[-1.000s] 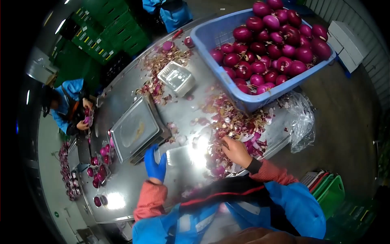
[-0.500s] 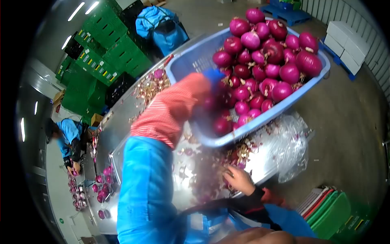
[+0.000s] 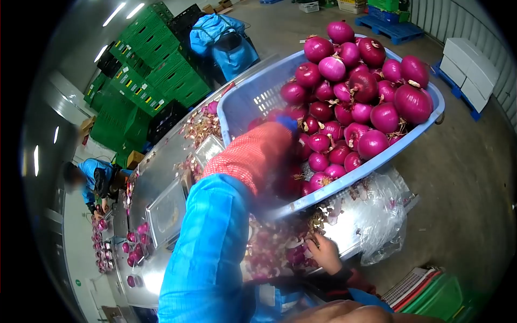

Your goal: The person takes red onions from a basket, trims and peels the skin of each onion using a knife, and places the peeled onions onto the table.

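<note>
A blue plastic basket heaped with red onions sits tilted across the upper right. My left hand, in a blue glove below a red-checked cuff, reaches down into it among the onions. Motion blur and the sleeve hide its fingers. My bare right hand is low over the metal table, below the basket's near edge. Its fingers are a little apart and hold nothing visible. They touch or hover by loose onion skins, and a red onion lies just left of them.
A clear plastic bag hangs at the table's right end. Clear trays and packed onions are at left, where another person works. Green crates are stacked behind; more crates stand lower right.
My left forearm has shifted right and down with the hand still in the basket. My right hand has moved slightly lower. The clear trays are now uncovered by the arm.
</note>
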`<state>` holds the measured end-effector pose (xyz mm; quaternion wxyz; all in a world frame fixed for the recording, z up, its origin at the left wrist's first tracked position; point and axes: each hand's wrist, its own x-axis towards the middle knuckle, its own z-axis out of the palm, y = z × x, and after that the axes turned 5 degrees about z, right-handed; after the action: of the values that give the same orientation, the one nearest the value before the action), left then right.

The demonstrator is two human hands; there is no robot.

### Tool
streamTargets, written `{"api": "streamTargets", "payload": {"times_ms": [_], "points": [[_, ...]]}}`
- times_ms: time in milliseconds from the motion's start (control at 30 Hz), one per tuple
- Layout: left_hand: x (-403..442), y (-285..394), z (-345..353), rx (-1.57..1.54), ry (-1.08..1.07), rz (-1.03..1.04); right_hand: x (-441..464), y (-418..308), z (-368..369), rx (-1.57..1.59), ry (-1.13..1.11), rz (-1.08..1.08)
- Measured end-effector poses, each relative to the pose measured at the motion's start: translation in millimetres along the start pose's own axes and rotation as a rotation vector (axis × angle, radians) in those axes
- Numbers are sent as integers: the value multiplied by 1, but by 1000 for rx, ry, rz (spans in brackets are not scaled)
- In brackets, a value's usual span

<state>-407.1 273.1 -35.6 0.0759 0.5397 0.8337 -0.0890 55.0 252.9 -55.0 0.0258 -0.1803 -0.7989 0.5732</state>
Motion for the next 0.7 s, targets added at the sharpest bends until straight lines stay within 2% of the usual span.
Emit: {"api": "streamTargets", "payload": {"times_ms": [100,167,200,267,300,333,367,433,500,600,700], "points": [[-13,15,-36,-105,130,135,-11,8,5,8,25,-59],[-41,23,-76,-332,268,268,-19,0,4,-36,-10,-61],[-62,27,-96,-504,295,293,-24,-5,4,-57,-33,-58],[-112,45,-130,-1219,162,83,-33,-10,5,-75,-31,-85],[-146,62,-153,-1386,165,87,-36,-16,4,-16,-32,-94],[-173,68,-162,-1380,175,20,-38,-27,0,44,-33,-101],[-204,84,-178,-1476,166,40,-44,-83,-16,-89,-27,-124],[-258,107,-174,-1631,208,29,-36,-69,-6,130,99,-98],[-303,129,-167,-1666,263,-17,-32,-89,-12,99,195,-160],[-356,158,-149,-1656,305,-3,-24,-129,-15,-31,322,-480],[-389,171,-121,-1652,322,-11,-30,-160,-8,-335,358,-630]]}}
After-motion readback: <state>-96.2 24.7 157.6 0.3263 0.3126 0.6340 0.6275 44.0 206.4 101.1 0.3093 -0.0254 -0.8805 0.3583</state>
